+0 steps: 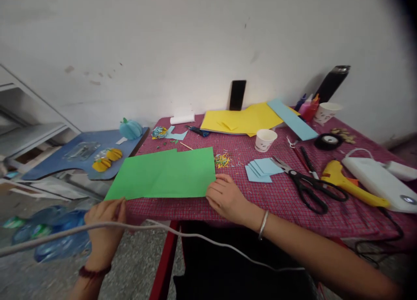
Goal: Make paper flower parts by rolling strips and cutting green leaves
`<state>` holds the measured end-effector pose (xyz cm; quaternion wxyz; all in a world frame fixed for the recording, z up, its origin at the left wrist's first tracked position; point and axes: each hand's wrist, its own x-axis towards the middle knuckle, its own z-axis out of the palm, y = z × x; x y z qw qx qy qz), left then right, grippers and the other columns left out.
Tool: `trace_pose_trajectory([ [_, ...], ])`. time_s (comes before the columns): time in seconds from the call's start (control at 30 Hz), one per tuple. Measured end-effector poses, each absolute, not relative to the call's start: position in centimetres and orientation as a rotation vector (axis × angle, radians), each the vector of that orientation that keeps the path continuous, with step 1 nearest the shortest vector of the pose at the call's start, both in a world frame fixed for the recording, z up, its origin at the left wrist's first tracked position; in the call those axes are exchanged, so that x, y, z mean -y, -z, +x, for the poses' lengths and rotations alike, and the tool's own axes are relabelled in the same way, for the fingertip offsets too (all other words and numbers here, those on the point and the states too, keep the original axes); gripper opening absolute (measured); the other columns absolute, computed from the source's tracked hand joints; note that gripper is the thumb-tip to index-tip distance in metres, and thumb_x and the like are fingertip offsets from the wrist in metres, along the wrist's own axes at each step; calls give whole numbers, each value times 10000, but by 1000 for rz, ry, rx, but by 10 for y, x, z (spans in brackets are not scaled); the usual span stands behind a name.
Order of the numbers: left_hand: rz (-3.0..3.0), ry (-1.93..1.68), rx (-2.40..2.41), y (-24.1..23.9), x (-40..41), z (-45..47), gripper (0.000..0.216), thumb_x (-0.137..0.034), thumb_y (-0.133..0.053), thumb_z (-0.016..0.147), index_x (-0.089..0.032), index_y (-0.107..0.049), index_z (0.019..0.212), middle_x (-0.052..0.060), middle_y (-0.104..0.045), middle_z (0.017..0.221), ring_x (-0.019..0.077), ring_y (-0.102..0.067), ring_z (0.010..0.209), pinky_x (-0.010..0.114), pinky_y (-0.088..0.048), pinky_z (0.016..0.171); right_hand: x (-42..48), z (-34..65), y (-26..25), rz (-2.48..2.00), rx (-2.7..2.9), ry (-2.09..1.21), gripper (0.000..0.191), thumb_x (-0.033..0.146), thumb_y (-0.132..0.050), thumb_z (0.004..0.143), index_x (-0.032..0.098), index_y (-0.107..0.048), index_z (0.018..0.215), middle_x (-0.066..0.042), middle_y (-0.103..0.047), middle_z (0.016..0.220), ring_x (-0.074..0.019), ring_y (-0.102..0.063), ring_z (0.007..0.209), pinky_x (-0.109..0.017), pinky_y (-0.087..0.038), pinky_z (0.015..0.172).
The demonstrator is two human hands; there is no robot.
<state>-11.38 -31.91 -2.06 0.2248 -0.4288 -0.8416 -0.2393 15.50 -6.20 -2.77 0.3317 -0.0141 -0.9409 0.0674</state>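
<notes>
A long sheet of green paper (166, 174) lies across the left part of the table, with a crease or overlap near its middle and its left end reaching past the table's side. My left hand (106, 219) pinches the near left corner of this paper. At the near right corner, my right hand (226, 199) grips the edge between thumb and fingers. Several light blue paper squares (262, 169) lie to the right of my right hand, beside black-handled scissors (306, 182). Small yellow and green paper shreds (222, 160) sit just beyond the paper's right end.
Yellow paper sheets (243, 120) lie at the back below a phone (237, 95). A paper cup (265, 140) stands mid-table; a yellow glue gun (350, 182) and white power bank-like box (379, 178) are right. A pale cable (195, 235) crosses before me. Paper pumpkins (130, 129) sit left.
</notes>
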Motion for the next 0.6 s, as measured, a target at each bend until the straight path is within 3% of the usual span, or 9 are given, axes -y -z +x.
trace_pose_trajectory([
  [0.1, -1013, 1392, 2778, 14, 317, -74, 282, -461, -590, 820, -191, -672, 820, 50, -673, 767, 220, -599, 741, 343, -463, 704, 61, 154, 27, -43, 2434, -193, 155, 135, -495, 896, 183, -586, 780, -22, -634, 780, -152, -514, 763, -371, -323, 975],
  [0.17, -860, 2171, 2953, 12, 302, -37, 377, -537, -608, 781, -171, -676, 840, 58, -679, 733, 199, -607, 657, 308, -470, 594, 62, 153, 27, -39, 2433, -193, 156, 135, -496, 902, 183, -593, 788, -20, -641, 786, -151, -519, 773, -375, -317, 987],
  [0.27, -563, 3254, 2798, 10, 266, 7, 487, -505, -646, 776, -158, -638, 1118, 132, -706, 1034, 226, -667, 900, 330, -515, 787, 62, 153, 26, -37, 2459, -192, 163, 125, -493, 908, 186, -604, 806, -20, -643, 795, -151, -524, 791, -381, -307, 1002],
  [0.33, -462, 3709, 2465, 12, 239, 19, 509, -516, -586, 824, -117, -625, 1137, 178, -667, 1153, 248, -643, 1038, 355, -482, 926, 63, 154, 26, -20, 2473, -188, 167, 119, -492, 910, 188, -609, 812, -20, -644, 804, -152, -524, 799, -383, -306, 1007],
  [0.4, -249, 3879, 2251, 15, 217, 21, 432, -458, -520, 886, -95, -636, 1089, 181, -670, 1148, 241, -639, 1065, 360, -446, 1002, 63, 155, 27, 9, 2482, -191, 162, 123, -494, 915, 190, -611, 827, -20, -646, 818, -153, -528, 806, -384, -310, 1007],
  [0.53, 42, 3814, 2099, 16, 192, 20, 240, -231, -482, 924, -113, -632, 1070, 127, -717, 1051, 213, -677, 980, 393, -457, 1018, 59, 160, 28, 0, 2454, -225, 139, 132, -494, 926, 190, -603, 862, -20, -658, 830, -153, -546, 811, -395, -318, 1012],
  [0.6, -43, 3786, 2029, 9, 189, 22, 250, -212, -497, 914, -117, -614, 1114, 125, -711, 1082, 231, -668, 1012, 426, -470, 1011, 55, 164, 23, -14, 2419, -246, 129, 122, -499, 921, 192, -593, 867, -17, -665, 837, -152, -557, 809, -405, -324, 1009],
])
